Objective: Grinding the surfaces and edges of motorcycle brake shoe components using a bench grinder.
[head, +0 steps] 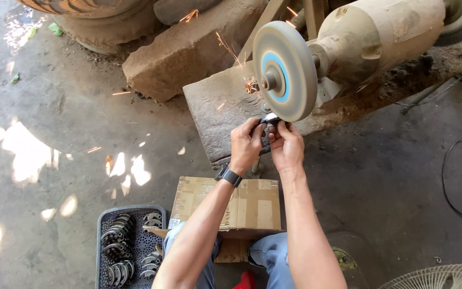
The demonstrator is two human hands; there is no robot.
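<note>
My left hand (246, 144) and my right hand (287, 145) together grip a small dark metal part (269, 124), pressing its top against the lower rim of a spinning grey grinding wheel (286, 69) with a blue centre. Orange sparks (231, 51) fly up and to the left from the contact. A dark watch sits on my left wrist. The wheel is driven by a dusty beige motor (380, 35) to its right. Most of the part is hidden by my fingers.
A cardboard box (252, 206) lies in front of my knees. A dark plastic crate (126, 246) at lower left holds several curved metal parts. Stone blocks (188, 51) sit behind the grinder. A cable (447, 176) runs on the right; a fan guard (439, 277) is at lower right.
</note>
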